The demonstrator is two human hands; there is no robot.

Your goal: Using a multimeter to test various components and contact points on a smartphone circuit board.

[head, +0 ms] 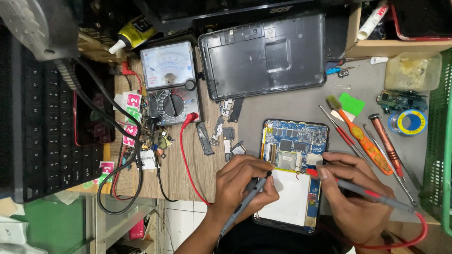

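Observation:
An opened tablet (pixel 294 141) lies on the grey mat, its blue circuit board and white battery (pixel 289 197) exposed. My left hand (pixel 242 181) holds a black meter probe (pixel 245 202) like a pen, tip near the board's lower left edge. My right hand (pixel 351 193) holds a red probe (pixel 372 194), its tip touching the board beside the battery's red wire. An analog multimeter (pixel 170 82) stands at the back left, its red lead running over the wooden top towards me.
The tablet's dark back cover (pixel 263 54) lies behind. Screwdrivers, an orange brush (pixel 360 136) and a solder reel (pixel 408 122) sit at right, beside a green crate (pixel 440 141). A keyboard (pixel 42 122) is at left; small parts and stickers litter the wood.

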